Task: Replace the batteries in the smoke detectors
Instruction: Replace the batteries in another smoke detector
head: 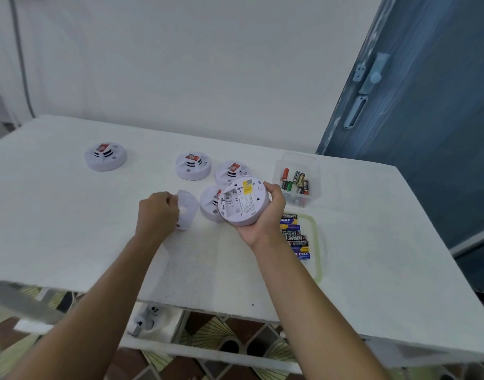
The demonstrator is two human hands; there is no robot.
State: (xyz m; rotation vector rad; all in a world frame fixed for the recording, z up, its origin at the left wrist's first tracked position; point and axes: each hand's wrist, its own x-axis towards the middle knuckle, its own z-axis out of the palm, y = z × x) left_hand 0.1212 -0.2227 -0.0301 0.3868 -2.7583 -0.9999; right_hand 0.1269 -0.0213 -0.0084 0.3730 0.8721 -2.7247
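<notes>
My right hand [265, 215] grips a round white smoke detector [242, 200], held above the table with its back side facing me; a yellow label and an open battery bay show. My left hand [158, 212] holds a white mounting plate [187, 208] that lies on the table just left of it. Several other white smoke detectors sit on the table: one at the far left [105, 156], one in the middle [193, 165], one behind the held unit [229, 170] and one partly hidden under it [209, 204].
A clear plastic tub [314, 171] with several loose batteries stands at the right. Nearer, a green-rimmed tray [316, 242] holds several blue packaged batteries [294, 235]. The white table [70, 229] ends close to me; a blue door [427, 105] stands at right.
</notes>
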